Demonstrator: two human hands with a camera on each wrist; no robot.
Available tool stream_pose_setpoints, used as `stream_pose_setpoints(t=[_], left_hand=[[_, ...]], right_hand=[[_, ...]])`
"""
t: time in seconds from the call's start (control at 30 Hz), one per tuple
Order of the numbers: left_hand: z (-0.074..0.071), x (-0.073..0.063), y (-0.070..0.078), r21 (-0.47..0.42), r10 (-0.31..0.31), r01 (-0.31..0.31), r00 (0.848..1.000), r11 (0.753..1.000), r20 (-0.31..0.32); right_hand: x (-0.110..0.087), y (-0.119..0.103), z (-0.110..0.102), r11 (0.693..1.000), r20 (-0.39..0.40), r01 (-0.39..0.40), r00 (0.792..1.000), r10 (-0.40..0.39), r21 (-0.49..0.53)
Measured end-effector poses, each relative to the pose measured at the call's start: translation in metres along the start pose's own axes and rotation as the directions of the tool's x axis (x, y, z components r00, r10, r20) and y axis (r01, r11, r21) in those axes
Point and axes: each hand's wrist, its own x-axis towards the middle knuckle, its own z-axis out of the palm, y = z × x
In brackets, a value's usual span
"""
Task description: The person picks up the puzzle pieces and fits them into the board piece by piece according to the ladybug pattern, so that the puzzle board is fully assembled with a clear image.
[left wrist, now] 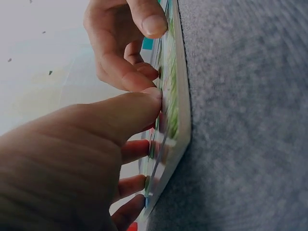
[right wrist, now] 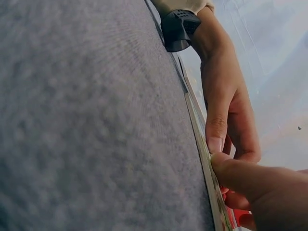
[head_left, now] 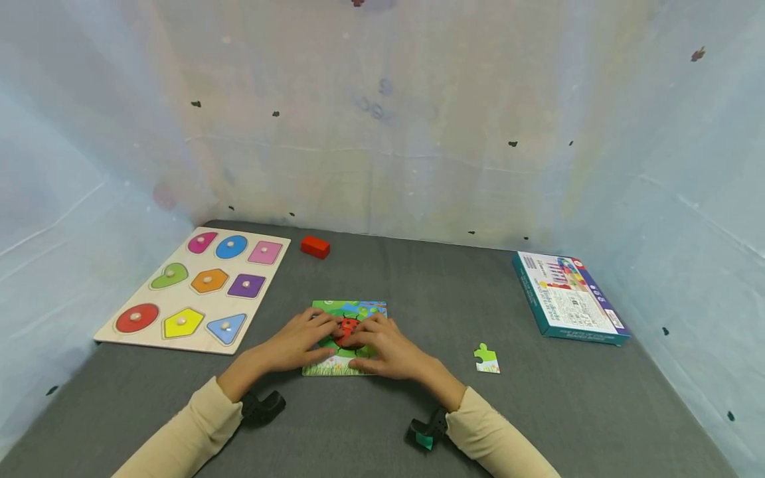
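Note:
A square ladybug jigsaw puzzle (head_left: 343, 368) in green and blue lies flat on the grey table, with a red ladybug at its middle. On its left half rests my left hand (head_left: 301, 341), fingertips spread on the picture. My right hand (head_left: 390, 349) covers part of the right half, its fingertips on the surface too. Both thumbs touch near the lower part of the board; in the left wrist view the left thumb (left wrist: 139, 108) presses close to the near edge. Off to the right lies a loose green and white puzzle piece (head_left: 489, 360).
A wooden shape board (head_left: 152, 295) with knobbed coloured shapes lies at the left. Behind the puzzle sits a red block (head_left: 315, 247). A teal-edged box (head_left: 570, 299) lies at the far right. Pale sheeting (head_left: 382, 172) encloses the table's back and sides.

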Motion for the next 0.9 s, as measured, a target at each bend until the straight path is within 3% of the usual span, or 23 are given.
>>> stream_pose_setpoints(t=[0.47, 0.73, 0.9], left_hand=[[-0.002, -0.002, 0.004, 0.066, 0.006, -0.006, 1.0, 0.998, -0.001], [-0.002, -0.002, 0.007, 0.072, 0.007, -0.006, 1.0, 0.997, -0.002], [-0.001, -0.001, 0.007, 0.069, 0.005, -0.005, 1.0, 0.998, 0.002]], right_hand=[[-0.001, -0.002, 0.004, 0.992, 0.014, -0.119, 0.993, 0.12, -0.045], [-0.003, -0.002, 0.002, 0.993, 0.017, -0.102, 0.995, 0.103, -0.061], [-0.012, 0.004, -0.008, 0.998, -0.028, -0.062, 0.998, 0.062, 0.001]])
